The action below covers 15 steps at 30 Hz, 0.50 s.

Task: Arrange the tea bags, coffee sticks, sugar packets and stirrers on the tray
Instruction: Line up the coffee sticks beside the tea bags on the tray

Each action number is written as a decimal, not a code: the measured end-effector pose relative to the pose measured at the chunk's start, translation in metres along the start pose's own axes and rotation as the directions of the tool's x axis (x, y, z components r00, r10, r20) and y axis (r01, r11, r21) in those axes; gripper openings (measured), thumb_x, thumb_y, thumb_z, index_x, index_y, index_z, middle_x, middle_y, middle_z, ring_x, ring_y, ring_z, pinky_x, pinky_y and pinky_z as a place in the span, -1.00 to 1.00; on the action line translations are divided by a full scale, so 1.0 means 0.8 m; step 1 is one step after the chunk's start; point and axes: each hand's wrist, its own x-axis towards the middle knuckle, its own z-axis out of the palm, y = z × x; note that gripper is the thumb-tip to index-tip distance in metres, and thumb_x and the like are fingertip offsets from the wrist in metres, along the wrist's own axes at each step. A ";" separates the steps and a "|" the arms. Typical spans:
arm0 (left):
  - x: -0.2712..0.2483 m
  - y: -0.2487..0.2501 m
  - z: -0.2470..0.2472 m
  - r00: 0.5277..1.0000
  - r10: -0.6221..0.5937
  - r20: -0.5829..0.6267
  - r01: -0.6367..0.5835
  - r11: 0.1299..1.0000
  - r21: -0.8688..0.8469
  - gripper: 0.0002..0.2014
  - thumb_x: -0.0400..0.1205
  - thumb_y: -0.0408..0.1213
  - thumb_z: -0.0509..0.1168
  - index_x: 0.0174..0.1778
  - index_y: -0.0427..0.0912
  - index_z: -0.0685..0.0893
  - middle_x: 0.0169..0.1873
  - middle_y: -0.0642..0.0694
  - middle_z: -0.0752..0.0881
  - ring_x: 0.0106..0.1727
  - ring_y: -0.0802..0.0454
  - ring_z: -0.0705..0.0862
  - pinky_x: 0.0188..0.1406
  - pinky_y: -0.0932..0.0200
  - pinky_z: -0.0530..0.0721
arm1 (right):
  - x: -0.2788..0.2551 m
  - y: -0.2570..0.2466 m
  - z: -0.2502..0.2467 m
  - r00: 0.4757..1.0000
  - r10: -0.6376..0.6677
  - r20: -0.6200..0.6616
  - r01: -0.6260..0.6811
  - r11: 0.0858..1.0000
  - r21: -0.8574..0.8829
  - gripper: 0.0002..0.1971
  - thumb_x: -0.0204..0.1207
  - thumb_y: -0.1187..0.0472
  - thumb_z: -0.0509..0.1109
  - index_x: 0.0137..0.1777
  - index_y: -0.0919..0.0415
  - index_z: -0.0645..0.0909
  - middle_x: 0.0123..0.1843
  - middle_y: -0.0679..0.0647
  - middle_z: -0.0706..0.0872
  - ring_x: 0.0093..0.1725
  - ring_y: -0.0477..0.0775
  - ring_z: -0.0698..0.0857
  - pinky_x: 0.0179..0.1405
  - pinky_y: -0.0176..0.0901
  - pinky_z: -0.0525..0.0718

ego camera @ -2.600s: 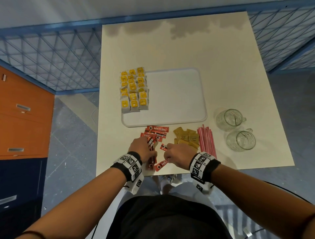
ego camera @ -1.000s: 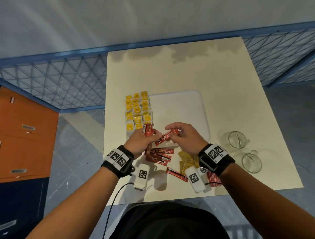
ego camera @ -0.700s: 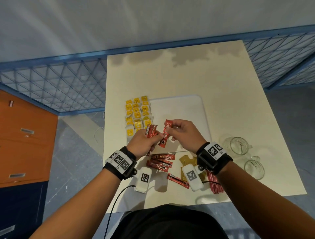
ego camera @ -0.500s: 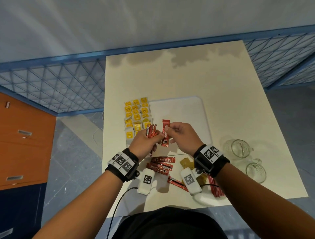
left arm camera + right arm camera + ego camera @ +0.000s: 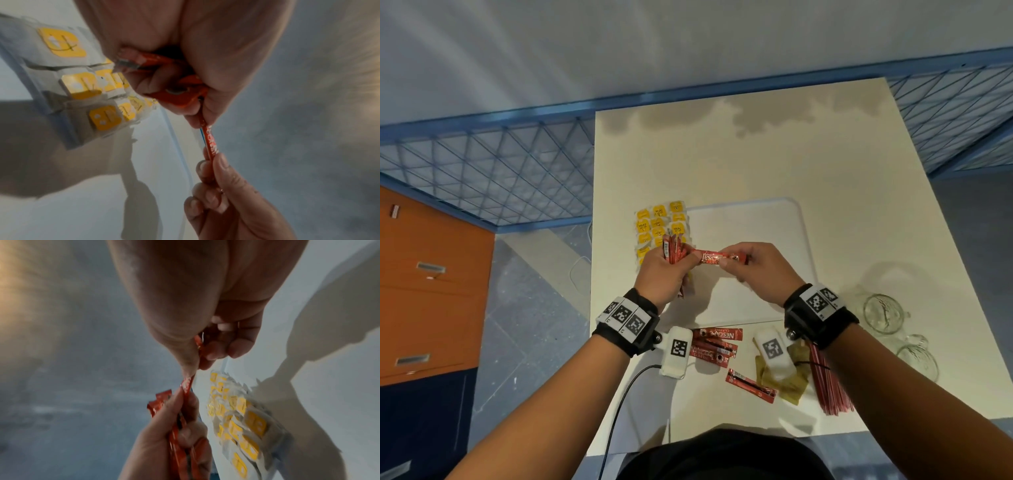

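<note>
Above the white tray [image 5: 763, 219], my left hand [image 5: 666, 270] grips a bundle of red coffee sticks [image 5: 673, 249] held upright. My right hand [image 5: 753, 265] pinches one end of a single red coffee stick [image 5: 714, 257] lying level between both hands; its other end touches the left thumb and finger. The left wrist view shows that stick [image 5: 209, 141] edge-on, and the right wrist view shows the bundle [image 5: 176, 434]. Yellow-tagged tea bags [image 5: 659, 222] lie in rows at the tray's left side. More coffee sticks [image 5: 717, 344], tan sugar packets [image 5: 789, 380] and red stirrers [image 5: 828, 387] lie on the table near me.
Two glass mugs [image 5: 883, 313] [image 5: 917, 356] stand at the right of the cream table [image 5: 774, 154]. A blue mesh fence [image 5: 482, 171] runs behind and left. An orange drawer cabinet [image 5: 424, 291] stands at the far left.
Both hands rose from the table's near edge with coffee sticks to above the tray. The single stick in the right hand turned from upright to level, pointing at the left hand's bundle.
</note>
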 end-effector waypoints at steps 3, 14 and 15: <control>0.015 -0.001 0.000 0.998 -0.013 -0.057 0.013 1.000 -0.008 -0.72 0.63 -0.29 0.49 -0.40 0.06 0.78 -0.41 -0.31 0.68 -0.57 -0.04 0.55 -0.43 0.07 0.58 | 0.019 0.003 -0.010 0.998 0.037 -0.043 -0.032 0.994 0.103 -0.89 0.63 0.26 0.53 0.11 0.20 0.81 -0.32 -0.04 0.73 -0.34 -0.11 0.66 -0.24 -0.26 0.64; 0.071 0.006 -0.009 0.962 -0.273 -0.018 0.254 0.914 -0.318 -0.85 0.68 -0.26 0.42 -0.12 -0.28 0.75 -0.46 -0.11 0.68 -0.60 0.07 0.57 -0.58 0.25 0.61 | 0.107 0.002 -0.018 0.959 0.152 -0.237 -0.111 0.978 0.179 -0.90 0.64 0.25 0.47 0.00 0.19 0.84 -0.41 -0.07 0.73 -0.45 -0.10 0.61 -0.41 -0.29 0.59; 0.074 0.007 -0.013 0.955 -0.295 0.013 0.277 0.880 -0.386 -0.85 0.69 -0.30 0.39 -0.18 -0.24 0.72 -0.47 -0.10 0.66 -0.61 0.07 0.57 -0.60 0.26 0.60 | 0.117 0.002 -0.019 0.954 0.165 -0.252 -0.125 0.978 0.165 -0.89 0.64 0.25 0.46 0.00 0.20 0.84 -0.42 -0.06 0.72 -0.46 -0.09 0.60 -0.44 -0.29 0.57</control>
